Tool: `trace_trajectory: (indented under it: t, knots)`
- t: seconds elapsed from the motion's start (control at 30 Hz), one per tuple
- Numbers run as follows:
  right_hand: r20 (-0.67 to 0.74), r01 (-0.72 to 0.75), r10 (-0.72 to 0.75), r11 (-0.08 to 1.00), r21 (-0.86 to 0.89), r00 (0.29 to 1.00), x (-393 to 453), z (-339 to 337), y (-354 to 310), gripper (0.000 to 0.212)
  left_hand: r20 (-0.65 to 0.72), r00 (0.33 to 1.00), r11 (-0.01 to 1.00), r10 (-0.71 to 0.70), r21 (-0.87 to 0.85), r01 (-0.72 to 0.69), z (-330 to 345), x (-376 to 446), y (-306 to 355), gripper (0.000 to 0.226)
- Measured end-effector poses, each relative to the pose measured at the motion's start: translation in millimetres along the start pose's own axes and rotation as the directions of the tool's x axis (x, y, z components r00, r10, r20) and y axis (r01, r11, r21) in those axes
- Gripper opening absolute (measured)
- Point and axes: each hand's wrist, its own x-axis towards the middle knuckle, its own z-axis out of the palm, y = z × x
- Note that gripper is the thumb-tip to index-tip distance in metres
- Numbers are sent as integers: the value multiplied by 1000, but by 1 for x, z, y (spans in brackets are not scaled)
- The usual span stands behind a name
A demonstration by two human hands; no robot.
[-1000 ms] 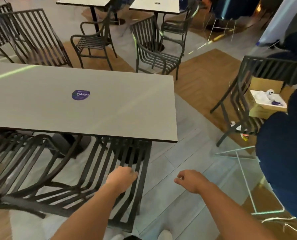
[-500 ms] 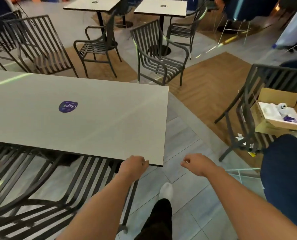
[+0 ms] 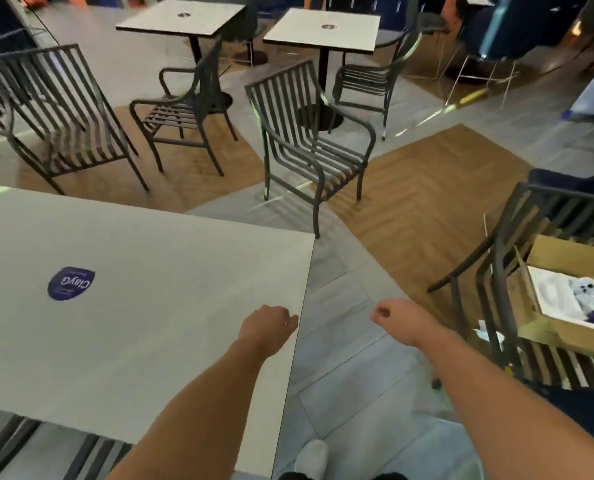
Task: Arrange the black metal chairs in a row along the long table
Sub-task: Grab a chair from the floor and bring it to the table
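Note:
The long grey table with a blue sticker fills the left. My left hand hangs over its right edge with fingers loosely curled, holding nothing. My right hand hovers over the floor beside the table, also curled and empty. Slats of a black metal chair show under the table's near edge. Another black chair stands apart beyond the table's far right corner. A third black chair stands at the far left side.
A black chair on the right carries an open cardboard box. Two small square tables stand at the back, each with a chair. Grey tiled floor runs past the table's end.
I have stepped forward along the table's end. My left hand has come off the near chair's back, and that chair now lies mostly under the table, out of sight.

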Motion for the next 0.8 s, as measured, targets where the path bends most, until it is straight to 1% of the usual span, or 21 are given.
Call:
trace_trajectory:
  t: [0.1,0.2,0.33,0.47,0.6,0.7,0.8]
  knots:
    - [20,-5,5,1000,-5,1000,37,-29,17,28,-7,1000,1000,6,-3,-6,-9,32,26,48]
    - [38,26,-24,998,-55,999,83,-56,39,28,-7,999,999,-32,-22,32,-17,71,57,47]
    - [86,84,-75,991,-102,993,150,-94,68,24,-39,993,992,-109,-60,107,-28,119,99,47]
    - [168,131,-106,980,-150,980,215,-134,85,27,-70,978,978,-196,-84,190,-36,160,128,46]
    - [199,199,-157,957,-213,967,276,-173,80,31,-93,959,960,-269,-109,259,-51,197,146,45]
    - [220,249,-195,936,-248,956,316,-189,63,34,-70,949,947,-309,-120,299,-61,223,147,46]
    - [247,279,-219,928,-247,944,360,-197,38,34,-42,947,942,-319,-121,313,-74,256,142,46]
